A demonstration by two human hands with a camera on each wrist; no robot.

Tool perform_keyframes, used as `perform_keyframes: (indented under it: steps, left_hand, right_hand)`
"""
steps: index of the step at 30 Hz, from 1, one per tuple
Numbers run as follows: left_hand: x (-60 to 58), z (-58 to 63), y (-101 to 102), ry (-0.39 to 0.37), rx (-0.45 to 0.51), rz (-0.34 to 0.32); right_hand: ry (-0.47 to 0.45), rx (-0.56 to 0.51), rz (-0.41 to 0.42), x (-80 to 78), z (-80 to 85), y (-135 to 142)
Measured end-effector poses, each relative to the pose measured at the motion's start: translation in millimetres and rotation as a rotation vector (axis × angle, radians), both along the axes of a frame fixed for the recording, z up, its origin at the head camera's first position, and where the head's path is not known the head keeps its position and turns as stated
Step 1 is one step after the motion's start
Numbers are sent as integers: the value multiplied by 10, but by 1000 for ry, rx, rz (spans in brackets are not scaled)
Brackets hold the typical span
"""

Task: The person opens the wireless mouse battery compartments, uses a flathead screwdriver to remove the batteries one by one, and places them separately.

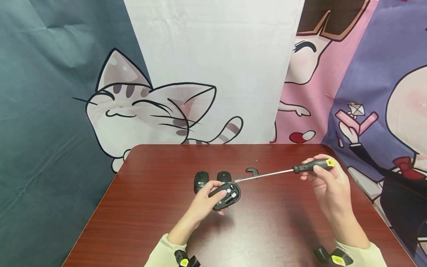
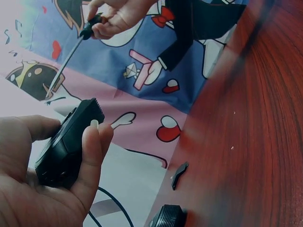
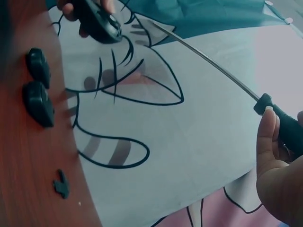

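Note:
My left hand point(image 1: 204, 200) grips a black computer mouse point(image 1: 231, 198), its opened underside facing up in the head view. Fingers and thumb hold it by the sides, above the table. In my right hand point(image 1: 334, 191) is a long screwdriver point(image 1: 305, 167) with a black and yellow handle, its flat tip pointing left. Both wrist views show that tip apart from the held mouse point(image 2: 71, 142). A small curved black cover point(image 1: 254, 171) lies on the table beyond the screwdriver's shaft.
Two more black mice, one on the left point(image 1: 201, 178) and one on the right point(image 1: 224, 175), sit on the reddish-brown wooden table point(image 1: 140, 207) behind the left hand. A cartoon-printed curtain point(image 1: 213, 44) hangs behind the table's far edge.

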State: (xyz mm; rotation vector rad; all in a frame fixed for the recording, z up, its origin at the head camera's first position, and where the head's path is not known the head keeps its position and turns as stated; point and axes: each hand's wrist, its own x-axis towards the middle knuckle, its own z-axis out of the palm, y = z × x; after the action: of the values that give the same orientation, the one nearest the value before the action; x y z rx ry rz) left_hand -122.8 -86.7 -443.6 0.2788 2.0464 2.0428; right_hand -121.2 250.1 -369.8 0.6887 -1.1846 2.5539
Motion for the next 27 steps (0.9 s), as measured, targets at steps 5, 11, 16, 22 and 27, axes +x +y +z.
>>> perform_keyframes:
  steps: [5,11,16,22,27]
  left_hand:
    - [6,7,-6,15,-6,-1]
    - [-8,-2,-2,35,-17,0]
    - [-14,-1,4,42,-30,24]
    - [-12,6,11,49,-28,32]
    - [-13,14,21,48,-14,37]
  right_hand:
    - [57,-56,45,39,46,-20]
    - [12,181,-223,199,175,-119]
    - [89,363,-336,310,242,-173]
    - [251,318,-231,323,218,-209]
    - [331,241,-162,331,193,-250]
